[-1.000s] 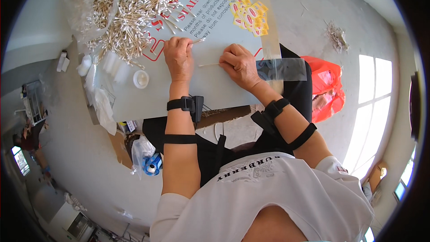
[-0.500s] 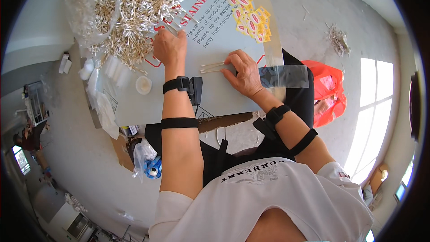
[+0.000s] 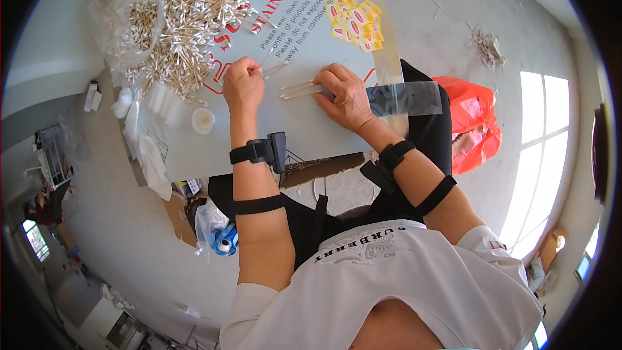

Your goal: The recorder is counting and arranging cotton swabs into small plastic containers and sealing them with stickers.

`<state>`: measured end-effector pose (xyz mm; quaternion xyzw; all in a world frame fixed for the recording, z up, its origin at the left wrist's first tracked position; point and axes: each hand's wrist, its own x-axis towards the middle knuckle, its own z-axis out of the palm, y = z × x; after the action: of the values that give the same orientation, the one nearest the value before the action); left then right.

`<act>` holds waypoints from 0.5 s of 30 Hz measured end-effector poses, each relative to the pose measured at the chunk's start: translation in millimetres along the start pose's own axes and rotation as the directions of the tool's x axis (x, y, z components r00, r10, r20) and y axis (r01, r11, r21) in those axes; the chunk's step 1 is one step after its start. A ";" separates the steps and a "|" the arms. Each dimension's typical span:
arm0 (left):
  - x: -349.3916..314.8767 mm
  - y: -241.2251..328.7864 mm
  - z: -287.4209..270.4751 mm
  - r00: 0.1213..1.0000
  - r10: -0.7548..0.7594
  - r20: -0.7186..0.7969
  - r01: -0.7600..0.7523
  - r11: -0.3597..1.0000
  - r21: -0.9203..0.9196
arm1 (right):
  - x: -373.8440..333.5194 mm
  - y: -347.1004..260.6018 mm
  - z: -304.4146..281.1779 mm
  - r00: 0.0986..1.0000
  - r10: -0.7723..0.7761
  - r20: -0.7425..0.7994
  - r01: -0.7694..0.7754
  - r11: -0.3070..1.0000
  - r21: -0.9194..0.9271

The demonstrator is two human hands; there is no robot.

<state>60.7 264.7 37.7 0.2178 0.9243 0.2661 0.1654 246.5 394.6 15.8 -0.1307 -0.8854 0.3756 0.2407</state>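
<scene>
My left hand [image 3: 243, 85] is closed in a pinch, with a couple of cotton swabs [image 3: 277, 69] sticking out from its fingertips toward the right. Across from it, my right hand [image 3: 345, 98] rests low over the table, fingers curled round the ends of a few more cotton swabs [image 3: 298, 87]. Their white tips point left, toward my left hand. Beyond my left hand spreads a large heap of loose cotton swabs [image 3: 188, 23]. A pile of small yellow and white paper labels [image 3: 355, 23] lies beyond my right hand.
The grey, printed table top [image 3: 259, 120] holds a small white round cup [image 3: 203, 120] and clear plastic cylinders [image 3: 166, 104] on the left. A clear bag [image 3: 120, 26] adjoins the heap. Transparent film [image 3: 411, 98] overhangs the right edge, near a red bag [image 3: 476, 133].
My left hand has drawn back from the heap's edge toward me, and its fingers have closed on swabs. My right hand has shifted slightly left, still with its swabs.
</scene>
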 end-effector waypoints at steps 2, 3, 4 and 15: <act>11.0 -1.9 -4.0 0.999 0.030 -0.037 -0.028 0.998 0.056 | 1.4 -4.6 0.8 1.000 0.012 -0.018 -0.012 1.000 0.006; 15.3 -3.2 -4.2 0.995 0.062 -0.072 -0.053 0.992 0.114 | 1.7 -5.1 1.2 1.000 0.010 -0.013 -0.010 1.000 0.009; 17.4 -4.8 -3.6 0.996 0.059 -0.073 -0.050 0.992 0.116 | 1.8 -5.6 1.7 1.000 0.008 -0.008 -0.008 1.000 0.012; -33.7 0.7 12.8 0.944 0.304 -0.125 -0.291 0.950 0.113 | 0.8 -3.0 1.1 1.000 0.005 -0.029 -0.004 1.000 0.019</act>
<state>95.0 254.1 34.3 0.3432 0.9015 0.2594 0.0472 245.0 392.3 17.6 -0.1358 -0.8779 0.3825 0.2540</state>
